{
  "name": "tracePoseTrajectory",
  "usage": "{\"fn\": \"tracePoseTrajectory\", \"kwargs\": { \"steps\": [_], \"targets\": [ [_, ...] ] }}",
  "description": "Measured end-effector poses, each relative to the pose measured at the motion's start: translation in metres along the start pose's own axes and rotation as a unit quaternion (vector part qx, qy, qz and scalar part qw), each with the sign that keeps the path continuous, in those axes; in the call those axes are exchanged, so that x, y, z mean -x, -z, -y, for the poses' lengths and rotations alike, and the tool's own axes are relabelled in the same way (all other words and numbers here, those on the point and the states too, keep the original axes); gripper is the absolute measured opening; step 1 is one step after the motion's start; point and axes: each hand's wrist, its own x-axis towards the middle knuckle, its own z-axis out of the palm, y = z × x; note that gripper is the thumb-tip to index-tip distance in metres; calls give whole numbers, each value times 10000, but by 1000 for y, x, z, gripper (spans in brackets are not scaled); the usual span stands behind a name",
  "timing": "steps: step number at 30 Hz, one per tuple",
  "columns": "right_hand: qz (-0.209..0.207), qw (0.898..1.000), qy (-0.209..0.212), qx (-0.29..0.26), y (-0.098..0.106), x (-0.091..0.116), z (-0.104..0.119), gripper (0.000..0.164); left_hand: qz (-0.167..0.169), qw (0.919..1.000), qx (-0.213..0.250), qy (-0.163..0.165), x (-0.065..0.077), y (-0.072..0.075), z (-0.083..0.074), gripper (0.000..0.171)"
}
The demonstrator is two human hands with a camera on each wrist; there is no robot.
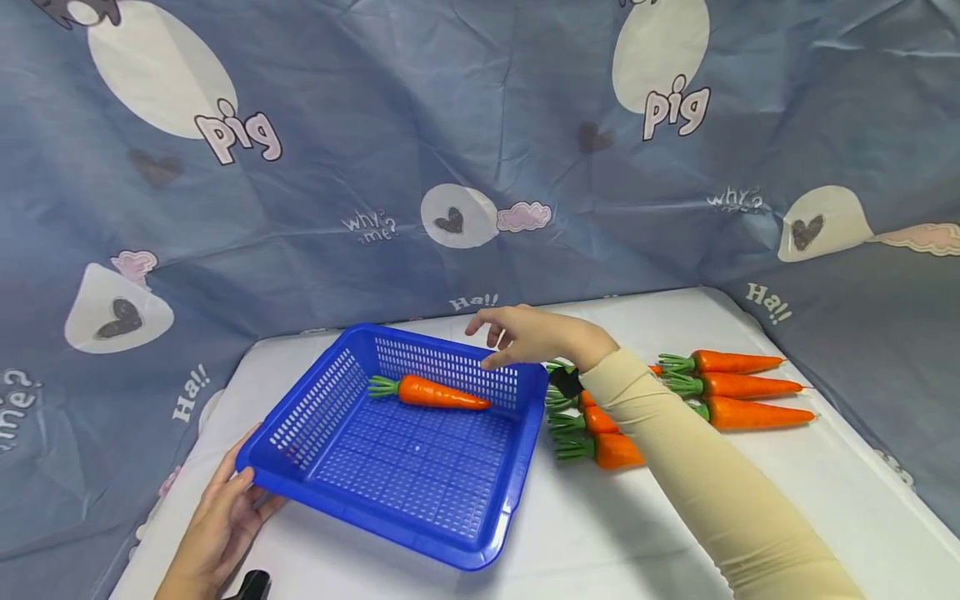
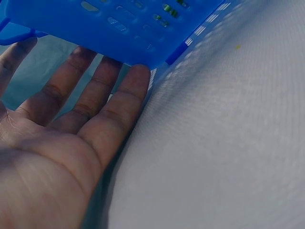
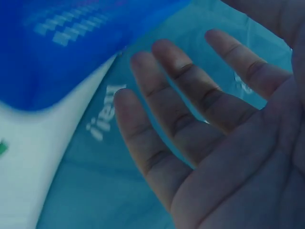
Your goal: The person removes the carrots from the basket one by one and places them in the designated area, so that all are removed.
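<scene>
A blue plastic basket stands on the white surface, with one orange carrot lying inside near its back wall. My left hand is at the basket's front left corner. In the left wrist view, its extended fingers touch the outside of the basket from below the rim. Over the back right part of the basket hovers my right hand, fingers loosely bent. Nothing is in its grasp in the right wrist view, where the palm and spread fingers show.
Several carrots lie right of the basket, some partly hidden by my right sleeve. A nearer group has its green tops toward the basket; three more carrots lie farther right. A blue printed cloth hangs behind the white table.
</scene>
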Motion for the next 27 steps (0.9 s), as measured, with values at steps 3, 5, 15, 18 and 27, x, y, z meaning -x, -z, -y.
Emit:
{"fn": "tracePoseTrajectory", "kwargs": {
  "steps": [3,5,15,18,27],
  "targets": [
    [115,9999,30,-55,-10,-13,8,57,97,9999,58,-32,0,-1,0,56],
    [153,9998,109,24,-17,-21,13,58,167,9998,93,-44,-1,-1,0,56],
    [648,9968,-228,420,-49,-48,39,65,-70,9998,-191,77,0,0,-1,55],
    [752,9952,-419,472,-60,-55,44,70,17,10000,-60,27,1,1,-2,55],
    [766,9889,-826,965,-84,-68,57,74,-96,9998,-180,48,0,1,0,54]
  ]
}}
